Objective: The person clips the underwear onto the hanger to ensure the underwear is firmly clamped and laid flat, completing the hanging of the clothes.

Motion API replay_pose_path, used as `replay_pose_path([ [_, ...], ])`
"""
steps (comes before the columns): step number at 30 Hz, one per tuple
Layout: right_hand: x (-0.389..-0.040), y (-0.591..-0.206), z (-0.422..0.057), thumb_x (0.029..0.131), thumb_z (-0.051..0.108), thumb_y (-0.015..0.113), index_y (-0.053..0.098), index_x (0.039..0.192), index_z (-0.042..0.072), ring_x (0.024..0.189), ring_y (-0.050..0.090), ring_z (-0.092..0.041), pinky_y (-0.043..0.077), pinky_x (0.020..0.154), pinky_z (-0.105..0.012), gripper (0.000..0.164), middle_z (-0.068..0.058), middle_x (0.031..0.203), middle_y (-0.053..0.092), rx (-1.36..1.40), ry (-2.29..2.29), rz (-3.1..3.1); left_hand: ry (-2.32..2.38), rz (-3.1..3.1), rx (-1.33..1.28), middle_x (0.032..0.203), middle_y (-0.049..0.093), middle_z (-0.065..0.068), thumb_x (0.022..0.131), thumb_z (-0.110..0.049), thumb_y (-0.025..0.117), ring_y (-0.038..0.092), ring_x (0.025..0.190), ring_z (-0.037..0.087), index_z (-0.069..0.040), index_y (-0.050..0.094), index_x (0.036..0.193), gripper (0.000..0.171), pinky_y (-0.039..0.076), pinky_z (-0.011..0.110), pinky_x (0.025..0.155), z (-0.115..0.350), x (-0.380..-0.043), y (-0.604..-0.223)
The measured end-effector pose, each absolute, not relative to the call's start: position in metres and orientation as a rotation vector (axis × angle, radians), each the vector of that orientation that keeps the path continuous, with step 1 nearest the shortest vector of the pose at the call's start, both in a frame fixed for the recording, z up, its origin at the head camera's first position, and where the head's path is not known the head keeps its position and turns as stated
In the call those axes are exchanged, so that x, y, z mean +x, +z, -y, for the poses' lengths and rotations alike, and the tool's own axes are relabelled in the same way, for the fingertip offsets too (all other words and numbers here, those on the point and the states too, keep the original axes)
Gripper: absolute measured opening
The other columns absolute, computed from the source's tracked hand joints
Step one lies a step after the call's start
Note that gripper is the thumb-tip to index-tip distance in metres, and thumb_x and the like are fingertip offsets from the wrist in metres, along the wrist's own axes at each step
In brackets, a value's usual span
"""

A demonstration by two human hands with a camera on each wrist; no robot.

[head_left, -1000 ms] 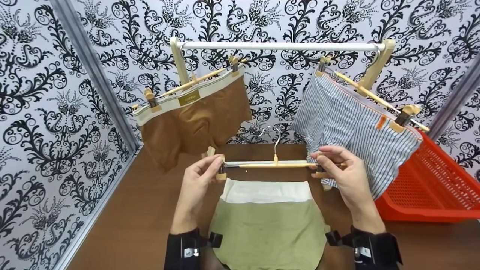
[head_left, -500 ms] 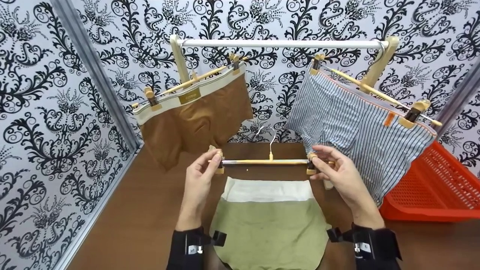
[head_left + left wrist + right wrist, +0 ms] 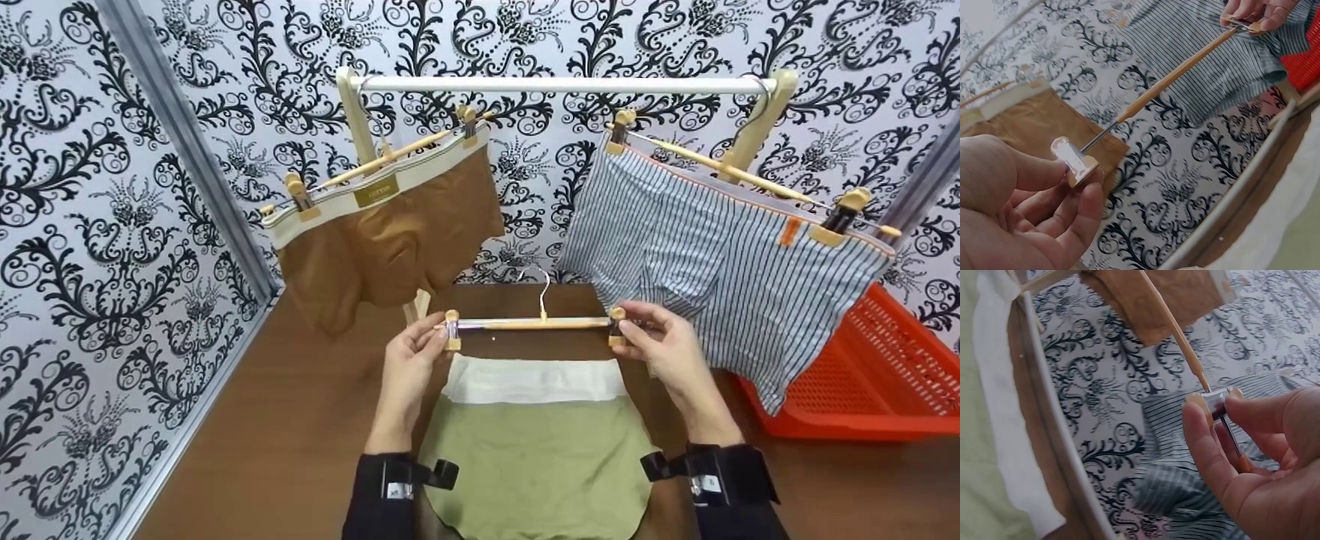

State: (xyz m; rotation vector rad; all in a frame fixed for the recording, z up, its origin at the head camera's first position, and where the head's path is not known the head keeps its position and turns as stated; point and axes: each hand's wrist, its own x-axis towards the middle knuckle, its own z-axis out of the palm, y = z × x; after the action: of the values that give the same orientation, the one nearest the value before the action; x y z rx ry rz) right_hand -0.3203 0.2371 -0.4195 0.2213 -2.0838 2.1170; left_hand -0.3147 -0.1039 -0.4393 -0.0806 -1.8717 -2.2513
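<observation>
Between both hands a clip hanger (image 3: 544, 322) with a metal hook is held level over the brown table. My left hand (image 3: 411, 360) pinches the clip (image 3: 1074, 163) at its left end between thumb and fingers. At the other end my right hand (image 3: 664, 345) pinches the second clip (image 3: 1216, 405), with the bar's tip passing by the palm. Nothing hangs in either clip. Just below the hanger in the head view, green underpants (image 3: 536, 457) with a white waistband (image 3: 536, 381) lie flat on the table, waistband towards the hanger.
Behind stands a wooden rack with a white rail (image 3: 562, 85). Brown boxer shorts (image 3: 390, 247) hang clipped at its left, striped boxer shorts (image 3: 690, 232) at its right. A red plastic basket (image 3: 862, 424) sits on the table (image 3: 247, 450) at the right, partly behind the striped pair.
The clips have come closer together along the hanger bar, both hands moving inward. The striped boxer shorts have swung round to face more forward. The green underpants stay in place.
</observation>
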Motion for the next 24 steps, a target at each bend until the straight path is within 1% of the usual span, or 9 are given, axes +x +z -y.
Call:
replay_pose_path([
  [3, -0.325, -0.428, -0.232, 0.098, -0.004, 0.061, 0.051, 0.136, -0.015, 0.086, 0.071, -0.018, 0.059, 0.082, -0.034, 0.041, -0.023, 0.129, 0.056, 0.199, 2.114, 2.108, -2.167, 1.92, -0.035, 0.109, 0.07, 0.019, 0.1, 0.002, 0.058, 0.064, 0.088, 0.013, 0.015, 0.057, 0.132, 0.034, 0.056, 0.024, 0.075, 0.102, -0.317, -0.446],
  [7, -0.33, -0.439, -0.227, 0.1, -0.005, 0.057, 0.047, 0.14, -0.016, 0.087, 0.071, -0.017, 0.058, 0.084, -0.031, 0.043, -0.032, 0.136, 0.052, 0.171, 2.107, 2.172, -1.988, 2.035, -0.021, 0.114, 0.068, 0.026, 0.1, 0.006, 0.056, 0.065, 0.095, 0.021, 0.017, 0.056, 0.132, 0.034, 0.056, 0.026, 0.077, 0.099, -0.32, -0.453],
  [9, -0.331, -0.445, -0.227, 0.1, -0.005, 0.056, 0.044, 0.143, -0.014, 0.09, 0.07, -0.019, 0.057, 0.085, -0.03, 0.045, -0.033, 0.138, 0.05, 0.16, 2.099, 2.203, -1.927, 2.101, -0.019, 0.12, 0.066, 0.028, 0.099, 0.006, 0.054, 0.065, 0.102, 0.025, 0.016, 0.056, 0.133, 0.035, 0.055, 0.026, 0.08, 0.097, -0.321, -0.456],
  [11, -0.333, -0.449, -0.226, 0.101, -0.005, 0.055, 0.041, 0.146, -0.013, 0.097, 0.069, -0.023, 0.057, 0.086, -0.03, 0.048, -0.033, 0.139, 0.049, 0.167, 2.082, 2.242, -1.899, 2.154, -0.038, 0.126, 0.064, 0.028, 0.1, 0.005, 0.053, 0.064, 0.104, 0.028, 0.015, 0.054, 0.136, 0.037, 0.054, 0.028, 0.081, 0.096, -0.323, -0.46],
  [14, -0.335, -0.456, -0.225, 0.101, -0.003, 0.055, 0.039, 0.148, -0.011, 0.108, 0.065, -0.029, 0.056, 0.088, -0.029, 0.051, -0.033, 0.14, 0.049, 0.181, 2.009, 2.329, -1.913, 2.221, -0.059, 0.136, 0.058, 0.029, 0.102, 0.004, 0.05, 0.06, 0.115, 0.031, 0.013, 0.048, 0.142, 0.041, 0.053, 0.031, 0.088, 0.094, -0.324, -0.467],
  [17, -0.338, -0.463, -0.225, 0.102, -0.001, 0.055, 0.038, 0.149, -0.011, 0.115, 0.061, -0.032, 0.056, 0.088, -0.028, 0.051, -0.033, 0.14, 0.049, 0.16, 1.971, 2.399, -1.926, 2.25, -0.094, 0.142, 0.051, 0.031, 0.102, 0.004, 0.048, 0.056, 0.124, 0.034, 0.015, 0.041, 0.145, 0.044, 0.052, 0.039, 0.096, 0.093, -0.327, -0.475],
  [18, -0.339, -0.465, -0.225, 0.102, 0.0, 0.055, 0.038, 0.149, -0.011, 0.115, 0.061, -0.033, 0.056, 0.088, -0.028, 0.051, -0.034, 0.139, 0.049, 0.146, 1.972, 2.411, -1.925, 2.251, -0.105, 0.143, 0.049, 0.032, 0.102, 0.005, 0.047, 0.054, 0.127, 0.035, 0.016, 0.04, 0.145, 0.045, 0.051, 0.042, 0.098, 0.092, -0.328, -0.478],
  [21, -0.341, -0.469, -0.226, 0.103, 0.0, 0.053, 0.036, 0.15, -0.012, 0.118, 0.059, -0.035, 0.056, 0.089, -0.03, 0.052, -0.034, 0.141, 0.047, 0.128, 2.007, 2.417, -1.916, 2.259, -0.112, 0.144, 0.048, 0.032, 0.101, 0.006, 0.047, 0.054, 0.127, 0.037, 0.015, 0.04, 0.146, 0.046, 0.05, 0.047, 0.1, 0.091, -0.33, -0.483],
  [24, -0.343, -0.471, -0.227, 0.102, 0.0, 0.053, 0.036, 0.15, -0.012, 0.118, 0.059, -0.034, 0.056, 0.089, -0.03, 0.052, -0.035, 0.143, 0.046, 0.117, 2.008, 2.416, -1.864, 2.322, -0.122, 0.148, 0.044, 0.03, 0.101, 0.004, 0.047, 0.047, 0.134, 0.038, 0.013, 0.038, 0.148, 0.048, 0.042, 0.049, 0.108, 0.089, -0.332, -0.486],
])
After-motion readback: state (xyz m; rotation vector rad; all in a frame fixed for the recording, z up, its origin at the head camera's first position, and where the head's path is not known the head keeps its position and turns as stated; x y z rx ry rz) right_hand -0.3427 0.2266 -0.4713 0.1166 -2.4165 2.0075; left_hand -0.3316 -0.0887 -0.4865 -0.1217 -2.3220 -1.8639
